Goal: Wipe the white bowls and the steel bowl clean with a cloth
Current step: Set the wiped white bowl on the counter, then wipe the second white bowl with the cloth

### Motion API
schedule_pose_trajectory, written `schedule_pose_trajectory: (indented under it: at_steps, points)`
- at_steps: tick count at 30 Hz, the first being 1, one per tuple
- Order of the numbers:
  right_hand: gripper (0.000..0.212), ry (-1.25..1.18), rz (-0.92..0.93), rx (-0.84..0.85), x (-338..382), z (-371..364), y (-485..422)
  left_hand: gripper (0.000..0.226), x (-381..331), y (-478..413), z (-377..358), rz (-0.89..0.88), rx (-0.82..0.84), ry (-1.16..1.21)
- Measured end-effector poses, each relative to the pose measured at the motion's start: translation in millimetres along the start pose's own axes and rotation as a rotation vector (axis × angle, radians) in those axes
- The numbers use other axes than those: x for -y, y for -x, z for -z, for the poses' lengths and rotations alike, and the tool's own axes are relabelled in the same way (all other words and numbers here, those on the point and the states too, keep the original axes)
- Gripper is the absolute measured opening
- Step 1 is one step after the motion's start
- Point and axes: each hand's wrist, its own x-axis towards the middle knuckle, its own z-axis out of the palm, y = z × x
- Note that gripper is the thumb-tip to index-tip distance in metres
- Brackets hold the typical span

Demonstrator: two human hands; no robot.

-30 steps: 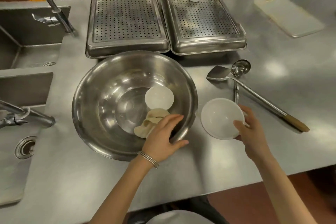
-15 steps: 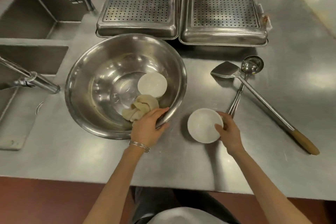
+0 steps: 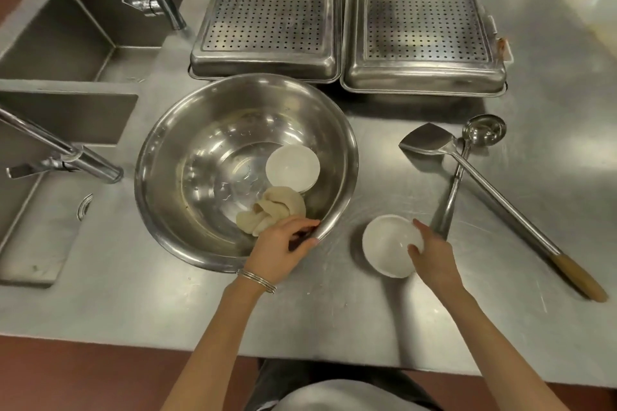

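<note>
The near rim of the steel bowl (image 3: 187, 150) is pinched by the fingers of the left hand (image 3: 282, 248), thumb outside, fingertips curled inside against the crumpled beige cloth (image 3: 272, 208). The right hand (image 3: 430, 255) is closed on the right edge of a white bowl (image 3: 387, 245), which stands mouth up on the counter (image 3: 334, 310) just right of the steel bowl. A second white bowl (image 3: 293, 167) lies inside the steel bowl, beyond the cloth, mouth up; whether it is tilted cannot be told. Two white bowls and one steel bowl are counted. Right of the steel bowl, a spatula (image 3: 430, 142) and a ladle (image 3: 484, 130) are crossed; the ladle's handle end is hidden behind the right hand. Beyond the steel bowl, two perforated trays (image 3: 270, 7) are seen, cut off at the top.
</note>
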Motion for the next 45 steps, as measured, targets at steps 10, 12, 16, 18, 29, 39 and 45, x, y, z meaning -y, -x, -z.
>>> schedule_pose_trajectory:
  at_steps: [10, 12, 16, 18, 29, 39, 45]
  points:
    - [0.026, -0.408, 0.241, -0.240, 98.8, 10.0, 9.6, 0.026, 42.3, -5.9, 70.1, -0.007, -0.047, 0.044]
    - [0.023, -0.478, 0.301, -0.174, 127.3, 0.1, 9.7, 0.024, 52.7, -14.8, 81.3, -0.002, -0.052, 0.016]
    - [0.024, -0.464, 0.317, -0.064, 164.3, -27.6, 3.9, 0.030, 67.4, -46.9, 91.4, 0.079, -0.035, -0.038]
    - [0.027, -0.386, 0.293, -0.066, 175.0, -41.4, -5.9, 0.037, 70.3, -66.6, 93.5, 0.097, 0.002, -0.115]
    - [0.066, -0.011, 0.016, 0.114, 202.2, -90.0, -76.4, 0.053, 77.7, -48.9, 68.2, 0.012, 0.321, -0.110]
    - [0.056, -0.266, 0.062, -0.014, 204.1, -74.8, -65.9, 0.051, 82.8, -50.5, 112.4, 0.122, 0.007, -0.052]
    - [0.060, -0.390, 0.219, 0.046, 215.7, -51.7, -28.3, 0.065, 58.2, -42.0, 134.6, 0.220, -0.023, 0.351]
